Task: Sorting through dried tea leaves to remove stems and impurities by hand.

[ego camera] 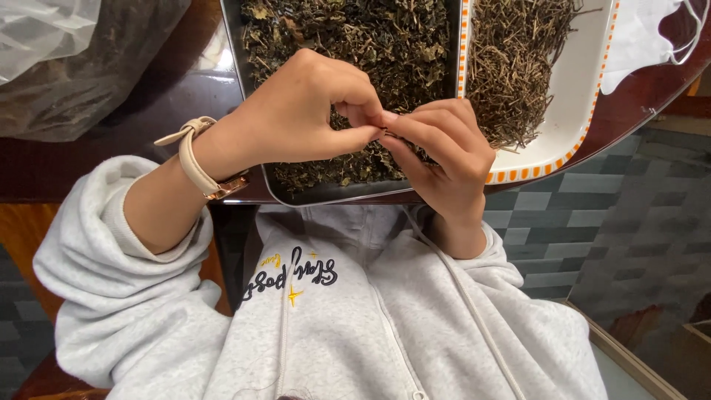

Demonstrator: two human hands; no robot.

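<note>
Left hand (300,111) and right hand (444,148) meet at centre, fingertips touching, thumbs and forefingers pinched together. Other fingers curled. Left wrist bent, forearm bare, sleeve pushed up; right forearm short in view, angled up.

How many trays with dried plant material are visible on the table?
2. The grey metal tray of dried leaves lies under both hands; the white tray with orange-dashed rim, holding dried stems, sits right beside it. Others may lie outside view.

plastic bag (44,30), face mask (644,37)

Glossy metal tray (252,96); matt dried leaves (355,37)
</note>
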